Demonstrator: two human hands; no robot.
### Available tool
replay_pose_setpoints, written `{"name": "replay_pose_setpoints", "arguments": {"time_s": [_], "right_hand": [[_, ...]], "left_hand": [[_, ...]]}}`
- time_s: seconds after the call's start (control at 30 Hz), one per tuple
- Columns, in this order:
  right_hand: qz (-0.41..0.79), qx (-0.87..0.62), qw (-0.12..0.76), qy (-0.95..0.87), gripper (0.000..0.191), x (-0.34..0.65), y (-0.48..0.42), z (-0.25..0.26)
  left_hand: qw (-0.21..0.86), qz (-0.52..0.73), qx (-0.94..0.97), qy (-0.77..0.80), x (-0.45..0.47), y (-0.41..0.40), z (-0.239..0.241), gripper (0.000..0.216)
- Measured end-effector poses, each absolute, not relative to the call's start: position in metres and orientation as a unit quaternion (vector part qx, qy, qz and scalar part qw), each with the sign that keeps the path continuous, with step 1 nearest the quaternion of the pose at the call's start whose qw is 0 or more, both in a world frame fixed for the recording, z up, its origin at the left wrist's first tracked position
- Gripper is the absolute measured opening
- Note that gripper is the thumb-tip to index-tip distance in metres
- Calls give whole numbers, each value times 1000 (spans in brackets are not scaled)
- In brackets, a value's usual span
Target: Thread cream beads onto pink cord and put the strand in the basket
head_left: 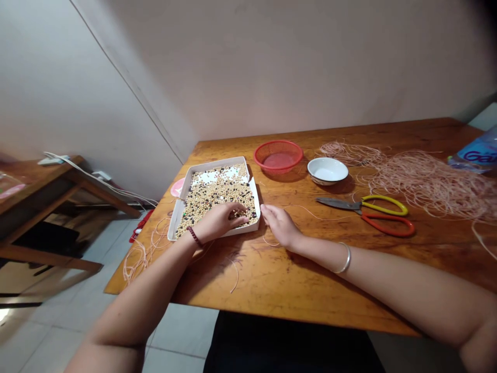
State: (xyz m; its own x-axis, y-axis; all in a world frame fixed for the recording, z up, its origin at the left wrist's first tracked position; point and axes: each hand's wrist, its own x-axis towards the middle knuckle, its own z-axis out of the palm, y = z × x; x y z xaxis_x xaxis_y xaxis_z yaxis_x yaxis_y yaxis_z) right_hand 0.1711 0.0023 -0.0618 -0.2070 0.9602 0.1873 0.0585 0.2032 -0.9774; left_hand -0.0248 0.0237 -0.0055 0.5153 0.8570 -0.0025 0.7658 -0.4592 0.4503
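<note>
My left hand [223,220] reaches over the near right part of a shallow white box [176,217] of small beads [217,194]. Its fingers are curved, with a gap between thumb and forefinger, and the fingertips are down at the beads. Most beads are cream, with dark ones mixed in. Just outside the box's right wall, my right hand [281,225] is closed in a pinch on a thin pink cord [267,242]. Part of that cord loops below the hand; a strand also runs right toward the scissors [357,206]. What lies between the right fingertips is too small to see clearly.
Behind the hands stand a red plastic basket [278,160] and a white enamel bowl [328,170]. A large tangle of pink cord [419,178] covers the right side, by a plastic bottle [477,150]. More loose cord [135,259] hangs near the table's left edge.
</note>
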Motion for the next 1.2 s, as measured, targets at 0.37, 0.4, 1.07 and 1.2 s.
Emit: {"name": "replay_pose_setpoints", "arguments": {"time_s": [0.37,0.4,1.07,1.2], "right_hand": [[412,-460,446,-647,45,173,-1,-56],[396,-474,437,-653,45,174,-2,-55],[360,-495,383,-692,48,177,-3,-59],[363,-488,384,-695,47,177,-3,-60]], "left_hand": [[219,185,846,449,-19,18,-4,11],[218,193,845,449,-19,18,-5,11],[218,230,830,458,-18,18,-8,8],[220,235,829,456,-18,18,-8,11]]}}
